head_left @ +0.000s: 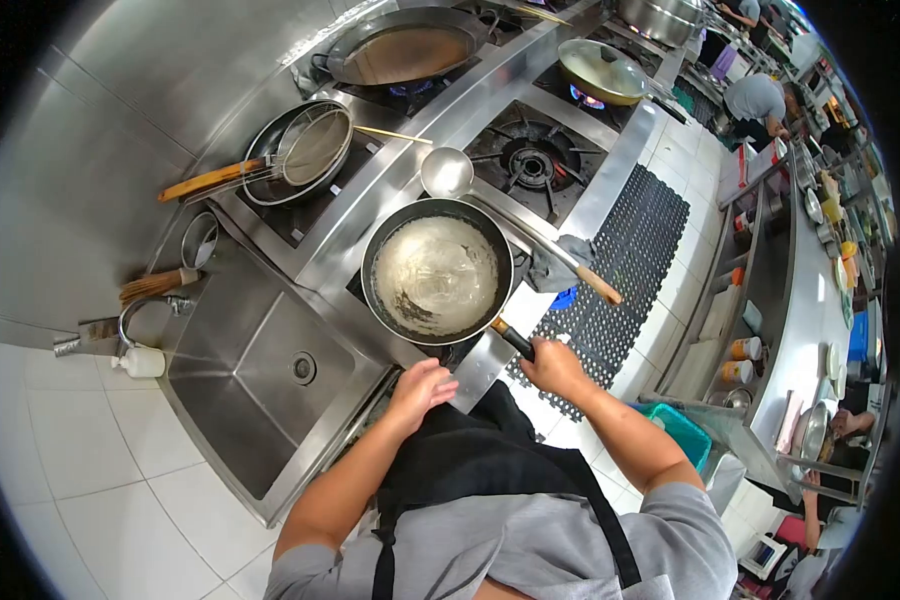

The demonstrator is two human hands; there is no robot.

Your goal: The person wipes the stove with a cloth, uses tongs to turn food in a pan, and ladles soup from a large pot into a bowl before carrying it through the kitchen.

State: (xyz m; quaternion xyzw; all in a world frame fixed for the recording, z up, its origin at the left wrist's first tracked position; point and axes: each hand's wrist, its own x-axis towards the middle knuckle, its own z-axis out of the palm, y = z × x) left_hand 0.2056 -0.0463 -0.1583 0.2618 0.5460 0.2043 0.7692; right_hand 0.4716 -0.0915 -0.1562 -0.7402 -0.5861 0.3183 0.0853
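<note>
My right hand [558,368] is closed round the black handle of a frying pan [366,265]. A pale, whitish layer [438,270] coats the pan's inside, thin and patchy near the lower left rim. Below the pan, by the stove's front edge, my left hand [422,393] holds nothing; its fingers are loosely bent and apart. Just beyond the pan lies a ladle [447,173], its wooden-tipped handle slanting down to the right over the stove edge. The burner under the pan is mostly hidden.
A steel sink [260,370] with a faucet [135,318] adjoins on the left. Strainers [315,145] rest over a pot behind. Flames burn under a wide pan [410,50] and a second frying pan [602,70]. A bare burner [535,160] stands between. People work at right.
</note>
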